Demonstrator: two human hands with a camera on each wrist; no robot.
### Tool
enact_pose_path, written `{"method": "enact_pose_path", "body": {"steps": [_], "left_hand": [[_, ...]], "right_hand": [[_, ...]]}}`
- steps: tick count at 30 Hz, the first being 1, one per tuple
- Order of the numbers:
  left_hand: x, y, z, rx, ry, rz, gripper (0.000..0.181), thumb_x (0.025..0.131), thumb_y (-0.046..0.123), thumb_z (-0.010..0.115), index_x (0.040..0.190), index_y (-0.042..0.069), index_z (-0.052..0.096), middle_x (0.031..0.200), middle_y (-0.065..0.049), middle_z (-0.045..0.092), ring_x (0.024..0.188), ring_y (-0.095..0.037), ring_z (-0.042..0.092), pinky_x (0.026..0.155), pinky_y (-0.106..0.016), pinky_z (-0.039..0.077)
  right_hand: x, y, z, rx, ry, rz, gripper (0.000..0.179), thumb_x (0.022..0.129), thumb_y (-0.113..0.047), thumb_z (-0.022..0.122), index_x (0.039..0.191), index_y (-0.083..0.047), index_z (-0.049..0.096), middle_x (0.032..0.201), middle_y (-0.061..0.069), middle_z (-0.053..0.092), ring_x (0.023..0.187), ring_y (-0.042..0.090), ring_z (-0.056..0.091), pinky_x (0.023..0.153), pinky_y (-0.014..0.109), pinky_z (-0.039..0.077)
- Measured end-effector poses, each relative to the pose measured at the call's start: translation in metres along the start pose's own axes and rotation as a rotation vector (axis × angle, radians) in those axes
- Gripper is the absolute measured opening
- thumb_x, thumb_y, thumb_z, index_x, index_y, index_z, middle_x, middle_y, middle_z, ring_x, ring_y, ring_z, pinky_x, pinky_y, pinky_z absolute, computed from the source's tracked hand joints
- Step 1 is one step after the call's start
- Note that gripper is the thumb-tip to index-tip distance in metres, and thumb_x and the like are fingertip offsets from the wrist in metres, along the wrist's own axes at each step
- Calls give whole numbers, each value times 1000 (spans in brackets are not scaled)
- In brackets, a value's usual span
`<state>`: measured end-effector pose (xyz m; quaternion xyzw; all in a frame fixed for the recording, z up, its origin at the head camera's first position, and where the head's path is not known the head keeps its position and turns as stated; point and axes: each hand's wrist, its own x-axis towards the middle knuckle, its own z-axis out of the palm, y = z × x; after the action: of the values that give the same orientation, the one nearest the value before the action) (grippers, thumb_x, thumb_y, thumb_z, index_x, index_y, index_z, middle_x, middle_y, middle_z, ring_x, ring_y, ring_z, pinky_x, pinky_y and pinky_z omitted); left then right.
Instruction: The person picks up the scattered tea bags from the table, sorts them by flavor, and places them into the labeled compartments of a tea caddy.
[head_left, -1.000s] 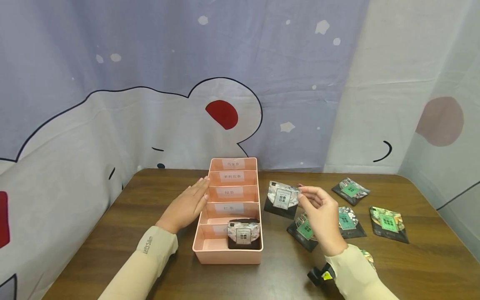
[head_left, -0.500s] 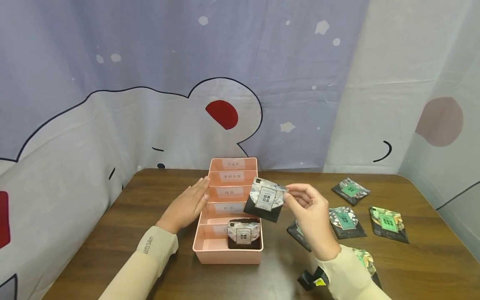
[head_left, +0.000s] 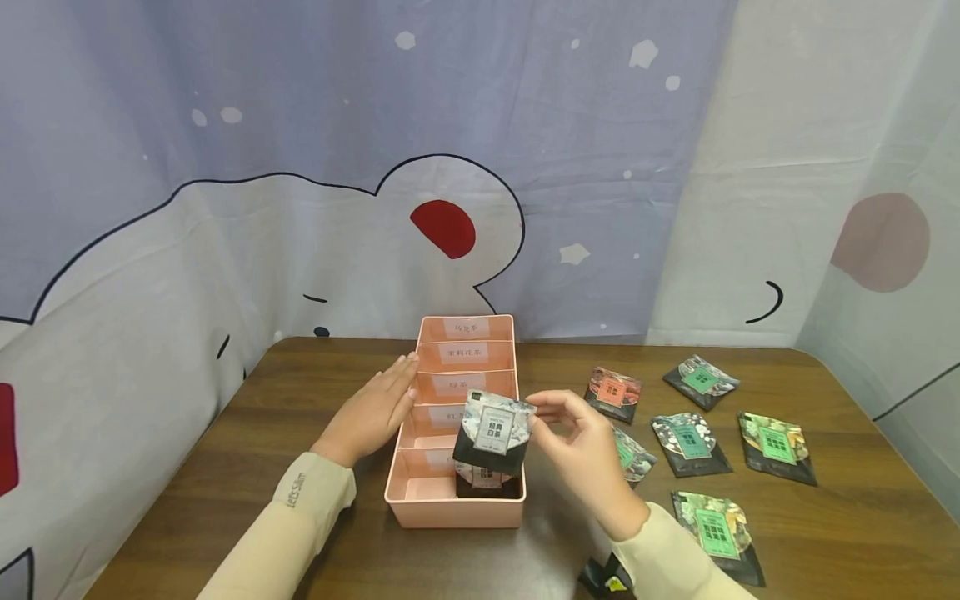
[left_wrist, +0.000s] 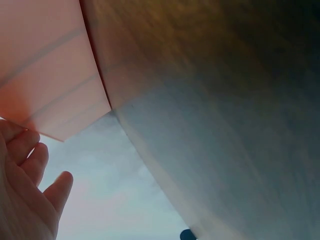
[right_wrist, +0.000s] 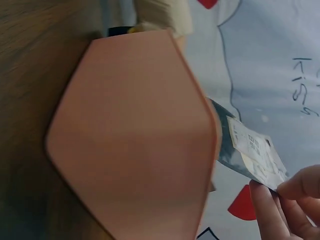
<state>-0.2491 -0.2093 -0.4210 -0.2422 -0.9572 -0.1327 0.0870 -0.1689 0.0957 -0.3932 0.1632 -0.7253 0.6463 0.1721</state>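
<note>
A pink divided box (head_left: 461,517) with a paper label in each compartment stands on the table. My left hand (head_left: 375,412) rests along its left side with straight fingers; the left wrist view shows the fingertips (left_wrist: 32,137) at the box's edge. Between thumb and fingers my right hand (head_left: 581,454) pinches the right edge of a black and silvery-white tea sachet (head_left: 491,435). The sachet is tilted, above the right half of the nearest compartments. Below it, another tea sachet (head_left: 487,490) stands in the front compartment, its upper part hidden. In the right wrist view, the held sachet (right_wrist: 250,147) overlaps the box rim.
Right of the box lie several tea sachets: an orange-labelled one (head_left: 613,393), a teal-labelled one (head_left: 690,444) and green-labelled ones, such as the nearest (head_left: 717,537). One is partly behind the right hand. A printed curtain (head_left: 600,167) hangs behind the wooden table (head_left: 337,550).
My right hand has carried the tea sachet leftward from beside the box to over its front part, then lower. An orange-labelled sachet behind the hand has come into sight. The left hand stays put.
</note>
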Motion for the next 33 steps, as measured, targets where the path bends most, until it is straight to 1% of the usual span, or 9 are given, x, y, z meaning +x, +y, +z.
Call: {"method": "enact_pose_path", "body": {"steps": [5, 10, 13, 18, 22, 29, 33], "left_hand": [[0, -1, 0, 4, 3, 11, 57, 110, 28, 41, 157, -2, 31, 164, -13, 28, 151, -33, 27, 122, -50, 25], [1, -2, 1, 4, 2, 12, 56, 110, 28, 40, 157, -1, 31, 165, -12, 28, 151, -33, 27, 122, -50, 24], [0, -2, 1, -2, 2, 10, 56, 110, 28, 39, 157, -1, 30, 165, -12, 28, 152, -32, 26, 123, -50, 24], [1, -2, 1, -15, 5, 9, 57, 110, 28, 41, 157, -1, 30, 165, -12, 28, 152, -32, 25, 123, -50, 24], [1, -2, 1, -13, 5, 9, 57, 110, 28, 41, 158, 0, 31, 165, -12, 28, 152, -30, 25, 123, -50, 24], [0, -2, 1, -14, 6, 5, 57, 109, 27, 42, 158, 0, 31, 165, -12, 28, 152, -30, 25, 123, -49, 24], [0, -1, 0, -7, 0, 2, 57, 109, 28, 42, 157, 0, 31, 164, -12, 28, 152, -31, 25, 123, -50, 24]], "right_hand": [[-6, 7, 1, -46, -60, -38, 24, 85, 13, 70, 104, -1, 73, 103, 10, 74, 90, 11, 69, 77, 29, 62], [-8, 10, -1, -79, -112, -53, 25, 85, 11, 71, 104, -5, 73, 103, 6, 73, 91, 15, 70, 79, 30, 62], [-8, 11, -1, -104, -126, -55, 26, 85, 11, 70, 104, -6, 73, 100, 4, 73, 90, 15, 70, 79, 29, 61], [-8, 13, -1, -127, -126, -47, 27, 84, 13, 69, 103, -7, 73, 98, 2, 73, 88, 15, 69, 79, 29, 61], [-7, 13, -3, -146, -138, -44, 23, 85, 11, 70, 101, -5, 73, 98, 2, 72, 88, 13, 68, 79, 30, 61], [-2, 11, -10, -215, -205, -50, 18, 86, 7, 71, 97, -6, 73, 95, 2, 71, 86, 11, 67, 76, 32, 62], [2, 14, -17, -281, -240, -64, 16, 85, 6, 72, 96, -5, 72, 93, 0, 71, 83, 11, 67, 73, 32, 62]]}}
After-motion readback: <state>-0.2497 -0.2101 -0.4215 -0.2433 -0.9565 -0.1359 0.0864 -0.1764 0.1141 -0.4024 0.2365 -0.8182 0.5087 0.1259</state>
